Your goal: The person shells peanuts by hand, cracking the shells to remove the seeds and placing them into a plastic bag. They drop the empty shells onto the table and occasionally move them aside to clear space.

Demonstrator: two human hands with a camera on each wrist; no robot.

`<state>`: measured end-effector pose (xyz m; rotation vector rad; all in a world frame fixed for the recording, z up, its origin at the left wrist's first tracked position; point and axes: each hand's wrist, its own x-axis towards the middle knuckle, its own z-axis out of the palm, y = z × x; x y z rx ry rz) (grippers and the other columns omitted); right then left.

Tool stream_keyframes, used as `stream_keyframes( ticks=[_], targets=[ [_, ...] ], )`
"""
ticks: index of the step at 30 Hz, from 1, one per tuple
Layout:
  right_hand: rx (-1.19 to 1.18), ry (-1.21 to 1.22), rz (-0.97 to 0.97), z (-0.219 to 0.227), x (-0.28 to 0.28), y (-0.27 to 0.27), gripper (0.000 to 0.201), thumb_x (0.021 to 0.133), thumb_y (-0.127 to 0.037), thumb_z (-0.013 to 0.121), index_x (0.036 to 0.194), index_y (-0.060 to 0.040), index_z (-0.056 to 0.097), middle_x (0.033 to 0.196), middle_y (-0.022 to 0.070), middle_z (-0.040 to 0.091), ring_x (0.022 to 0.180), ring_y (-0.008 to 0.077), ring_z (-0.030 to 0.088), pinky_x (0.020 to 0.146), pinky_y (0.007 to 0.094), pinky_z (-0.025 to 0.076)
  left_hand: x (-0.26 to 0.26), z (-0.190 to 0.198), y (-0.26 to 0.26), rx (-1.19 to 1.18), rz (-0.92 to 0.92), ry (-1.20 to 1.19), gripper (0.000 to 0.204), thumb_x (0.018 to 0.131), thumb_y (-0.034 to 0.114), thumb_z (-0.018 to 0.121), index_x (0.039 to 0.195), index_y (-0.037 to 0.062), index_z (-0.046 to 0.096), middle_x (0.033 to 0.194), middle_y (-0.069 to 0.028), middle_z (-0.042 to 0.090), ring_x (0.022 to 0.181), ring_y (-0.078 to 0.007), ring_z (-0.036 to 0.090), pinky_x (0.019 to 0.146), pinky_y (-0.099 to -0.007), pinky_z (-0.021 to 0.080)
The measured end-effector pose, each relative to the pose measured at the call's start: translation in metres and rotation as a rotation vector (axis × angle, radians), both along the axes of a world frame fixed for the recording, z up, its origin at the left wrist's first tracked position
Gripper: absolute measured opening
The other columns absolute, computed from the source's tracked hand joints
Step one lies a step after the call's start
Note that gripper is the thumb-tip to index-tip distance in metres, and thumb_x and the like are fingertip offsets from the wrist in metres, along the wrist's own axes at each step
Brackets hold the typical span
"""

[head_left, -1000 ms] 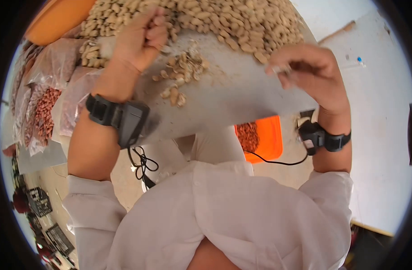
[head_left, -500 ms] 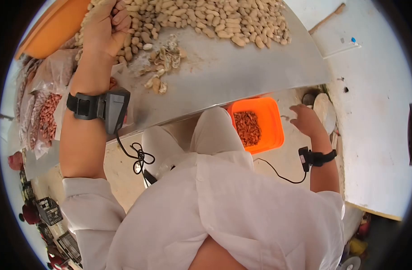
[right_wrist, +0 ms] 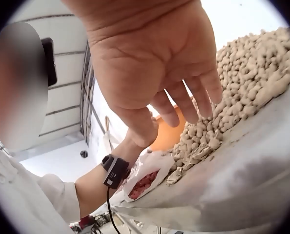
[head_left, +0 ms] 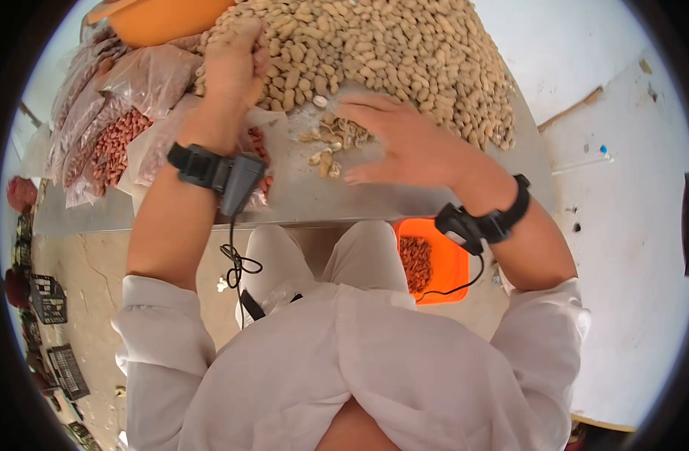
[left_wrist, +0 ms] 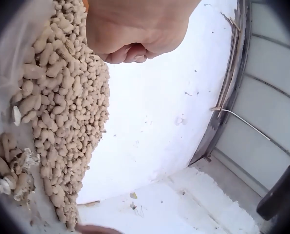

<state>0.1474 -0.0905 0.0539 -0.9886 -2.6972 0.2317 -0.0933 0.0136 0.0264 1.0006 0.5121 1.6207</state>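
Note:
My left hand (head_left: pixel 235 71) is curled into a loose fist over the left edge of a pile of unshelled peanuts (head_left: pixel 412 60). In the left wrist view its fingers (left_wrist: pixel 130 53) are bent toward the palm, and nothing shows in them. My right hand (head_left: pixel 408 143) reaches leftward over the metal table (head_left: pixel 307 199), its fingertips right by a small heap of broken peanut shells (head_left: pixel 326 164). The right wrist view shows that palm bare, with the fingers (right_wrist: pixel 184 100) straight and slightly spread.
Clear plastic bags (head_left: pixel 152 79) of red-skinned kernels (head_left: pixel 119 146) lie along the left of the table, below an orange basin (head_left: pixel 164 22). Under the table's front edge, beside my legs, stands an orange tub (head_left: pixel 455 255) with reddish kernels or skins (head_left: pixel 416 263). A white wall (head_left: pixel 630 248) rises at right.
My right hand went from over the table down to beside the orange tub, then came back up over the shells with fingers spread. The left hand stays curled by the peanut pile.

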Motion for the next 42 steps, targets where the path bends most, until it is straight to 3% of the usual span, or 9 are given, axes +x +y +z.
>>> stream_keyframes(
  ticks=[4,7,13,19,28,37,42],
  targets=[
    [-0.086,-0.197,-0.098,-0.022,-0.032,0.032,0.089,0.068,-0.052,0.068,0.133,-0.0016,0.034,0.142,0.0198,0.025,0.131,0.0383,0.023,0.107,0.0439,0.023,0.002,-0.007,-0.005,-0.039,0.048,-0.082,0.011,0.089,0.016,0.057,0.086,0.0054,0.057,0.070,0.0007,0.049,0.051,-0.0078,0.039,0.044,-0.0216,0.029],
    [-0.111,-0.222,-0.103,-0.034,-0.039,0.042,0.095,0.067,-0.056,0.067,0.134,-0.0003,0.031,0.142,0.0225,0.022,0.131,0.0412,0.020,0.107,0.0444,0.021,0.002,-0.010,-0.005,-0.007,0.038,-0.076,0.013,0.089,0.017,0.057,0.086,0.0038,0.058,0.068,0.0015,0.048,0.051,-0.0066,0.039,0.044,-0.0213,0.029],
    [-0.011,-0.210,-0.060,-0.043,-0.052,0.045,0.091,0.069,-0.059,0.063,0.133,0.0000,0.034,0.141,0.0220,0.026,0.129,0.0408,0.024,0.107,0.0435,0.022,0.002,-0.015,-0.004,0.047,0.023,-0.069,0.015,0.089,0.017,0.057,0.088,0.0021,0.059,0.067,0.0030,0.047,0.051,-0.0046,0.037,0.045,-0.0192,0.029],
    [0.116,-0.162,-0.053,-0.048,-0.058,0.033,0.069,0.075,-0.048,0.062,0.123,-0.0002,0.046,0.125,0.0193,0.041,0.115,0.0375,0.038,0.099,0.0420,0.032,0.001,-0.015,-0.010,0.035,0.037,-0.087,0.015,0.089,0.016,0.057,0.089,0.0016,0.060,0.067,0.0033,0.047,0.051,-0.0045,0.037,0.046,-0.0185,0.030],
    [0.080,-0.105,0.015,-0.043,-0.057,0.018,0.059,0.076,-0.045,0.062,0.123,-0.0107,0.049,0.120,0.0183,0.044,0.110,0.0376,0.041,0.096,0.0427,0.036,-0.002,-0.018,-0.010,0.057,0.060,-0.030,0.017,0.089,0.019,0.057,0.088,0.0023,0.060,0.067,0.0038,0.047,0.053,-0.0037,0.037,0.046,-0.0185,0.029],
    [0.202,-0.126,0.066,-0.049,-0.053,0.007,0.060,0.077,-0.041,0.063,0.119,-0.0011,0.048,0.121,0.0193,0.043,0.110,0.0398,0.041,0.097,0.0435,0.035,-0.001,-0.018,-0.011,0.081,0.073,-0.037,0.018,0.090,0.019,0.056,0.081,0.0046,0.059,0.065,0.0051,0.044,0.052,-0.0030,0.035,0.046,-0.0187,0.028],
    [0.284,-0.101,0.045,-0.054,-0.051,0.010,0.047,0.074,-0.035,0.064,0.108,-0.0039,0.054,0.110,0.0124,0.049,0.100,0.0316,0.046,0.088,0.0396,0.040,-0.002,-0.021,-0.006,0.113,0.063,-0.057,0.019,0.090,0.019,0.056,0.076,0.0060,0.057,0.063,0.0052,0.044,0.051,-0.0029,0.035,0.046,-0.0190,0.028]
  ],
)
